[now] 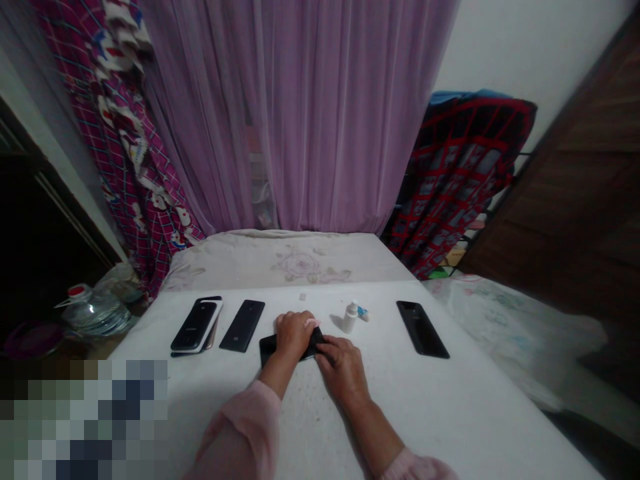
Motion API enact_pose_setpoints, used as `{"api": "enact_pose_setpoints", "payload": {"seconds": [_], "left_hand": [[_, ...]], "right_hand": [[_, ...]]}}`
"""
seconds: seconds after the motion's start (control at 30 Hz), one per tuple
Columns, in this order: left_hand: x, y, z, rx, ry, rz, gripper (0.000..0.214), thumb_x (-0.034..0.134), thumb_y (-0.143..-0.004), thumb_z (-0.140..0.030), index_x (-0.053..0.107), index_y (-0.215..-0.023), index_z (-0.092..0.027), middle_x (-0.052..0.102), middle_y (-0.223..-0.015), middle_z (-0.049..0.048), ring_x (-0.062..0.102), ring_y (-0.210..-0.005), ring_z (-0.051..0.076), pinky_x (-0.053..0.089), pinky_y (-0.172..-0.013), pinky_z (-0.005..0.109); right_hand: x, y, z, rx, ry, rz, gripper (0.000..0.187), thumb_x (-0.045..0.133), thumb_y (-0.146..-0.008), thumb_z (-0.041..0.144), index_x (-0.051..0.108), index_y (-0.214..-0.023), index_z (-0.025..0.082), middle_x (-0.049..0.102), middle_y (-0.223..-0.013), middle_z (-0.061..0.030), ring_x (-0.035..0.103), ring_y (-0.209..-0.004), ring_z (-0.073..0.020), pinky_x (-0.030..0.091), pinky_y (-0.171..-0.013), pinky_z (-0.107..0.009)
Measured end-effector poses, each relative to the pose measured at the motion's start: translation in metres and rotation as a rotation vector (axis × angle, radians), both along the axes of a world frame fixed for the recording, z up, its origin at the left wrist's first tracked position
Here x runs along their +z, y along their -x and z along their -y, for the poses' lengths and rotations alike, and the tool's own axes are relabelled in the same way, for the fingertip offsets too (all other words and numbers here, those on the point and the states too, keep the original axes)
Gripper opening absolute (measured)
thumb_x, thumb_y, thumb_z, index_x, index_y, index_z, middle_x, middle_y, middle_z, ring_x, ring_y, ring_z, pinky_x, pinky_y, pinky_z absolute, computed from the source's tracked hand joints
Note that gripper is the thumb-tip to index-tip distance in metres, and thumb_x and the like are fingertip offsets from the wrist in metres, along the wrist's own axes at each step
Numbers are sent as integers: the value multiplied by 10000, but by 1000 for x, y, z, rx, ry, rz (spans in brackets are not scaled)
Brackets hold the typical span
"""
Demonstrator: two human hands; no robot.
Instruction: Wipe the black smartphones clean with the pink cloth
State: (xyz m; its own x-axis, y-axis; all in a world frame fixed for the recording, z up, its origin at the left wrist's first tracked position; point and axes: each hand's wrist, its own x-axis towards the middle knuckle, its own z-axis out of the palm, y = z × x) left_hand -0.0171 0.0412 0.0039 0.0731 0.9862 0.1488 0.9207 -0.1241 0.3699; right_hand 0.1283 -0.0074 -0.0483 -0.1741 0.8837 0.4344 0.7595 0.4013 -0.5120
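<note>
The phone [269, 345] lay flat in the middle of the white counter [300, 427], partly under both hands. The left hand [293, 337] was on top of it, with its grip closed on a pink cloth [312, 323] that poked out by the fingers. The right hand [347, 373] had its grip pinched on the right end of the phone. Just past the right hand stood a white bottle [350, 318], with a small blue and white thing [363, 312] just behind it. To the left lay a dark phone [243, 325] and then a pile of phones [195, 327]. One more black phone [423, 330] lay well off to the right.
</note>
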Motion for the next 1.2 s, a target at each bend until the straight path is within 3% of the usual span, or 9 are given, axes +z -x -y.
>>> {"api": "enact_pose_setpoints", "payload": {"seconds": [0.2, 0.33, 0.57, 0.83, 1.2], "left_hand": [[-9, 12, 14, -104, -40, 85, 172, 574, -914, -377, 711, -882, -277, 742, -926, 5, 616, -981, 218, 325, -900, 376], [-12, 16, 18, -97, -31, 151, 160, 583, -907, -375, 703, -900, -270, 738, -944, 15, 621, -997, 211, 331, -920, 372], [-13, 14, 6, -7, 4, 180, 142, 643, -854, -378, 732, -861, -267, 753, -948, 17, 631, -1015, 231, 367, -916, 369], [-13, 14, -8, 8, 17, 157, 173, 637, -857, -416, 749, -869, -285, 755, -891, 14, 647, -948, 224, 380, -881, 360], [-12, 21, 7, -114, -10, 184, 180, 621, -874, -425, 738, -895, -290, 755, -914, 9, 642, -964, 222, 351, -912, 366]], "right_hand": [[8, 4, 3, -23, 14, 9, 219, 653, -794, 162, 758, -932, 296, 718, -1100, -28, 641, -977, -223, 483, -880, -389], [10, 6, 5, -36, -27, 25, 221, 652, -786, 161, 760, -905, 312, 726, -1073, -23, 648, -957, -225, 492, -859, -390], [9, 7, 6, -47, -24, 25, 228, 644, -787, 159, 760, -907, 314, 722, -1089, -25, 644, -981, -238, 491, -865, -408], [9, 7, 6, -50, -15, 23, 231, 654, -781, 159, 758, -922, 310, 724, -1086, -26, 644, -970, -242, 493, -849, -407], [3, 3, 1, -4, -7, 36, 227, 672, -787, 171, 760, -941, 312, 720, -1099, -29, 640, -967, -238, 481, -842, -390]]}}
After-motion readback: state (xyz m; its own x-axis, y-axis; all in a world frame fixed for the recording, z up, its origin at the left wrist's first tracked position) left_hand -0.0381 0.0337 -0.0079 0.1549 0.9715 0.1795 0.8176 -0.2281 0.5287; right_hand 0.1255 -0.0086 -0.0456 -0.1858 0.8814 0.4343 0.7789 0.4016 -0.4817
